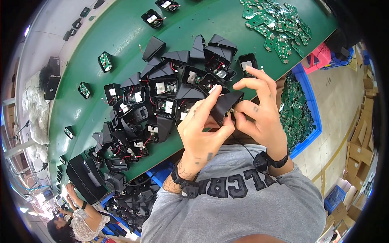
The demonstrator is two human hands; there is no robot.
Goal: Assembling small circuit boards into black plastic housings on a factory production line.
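A black plastic housing is held up in front of my chest, tilted, with its open side partly hidden by my fingers. My left hand is closed around it, fingers along the far side and thumb at the near edge. At the housing's right edge, the thumb and a finger of my right hand pinch close to a small light-coloured part; its other fingers are raised and bent. What exactly that pinch holds is too small to tell. Just beyond lie similar open housings with circuit boards, white parts and red wires inside.
Loose green circuit boards are heaped on the green table at the far right. A blue crate of boards stands right of me. Black parts fill a bin at lower left, near another person. Cardboard boxes line the right.
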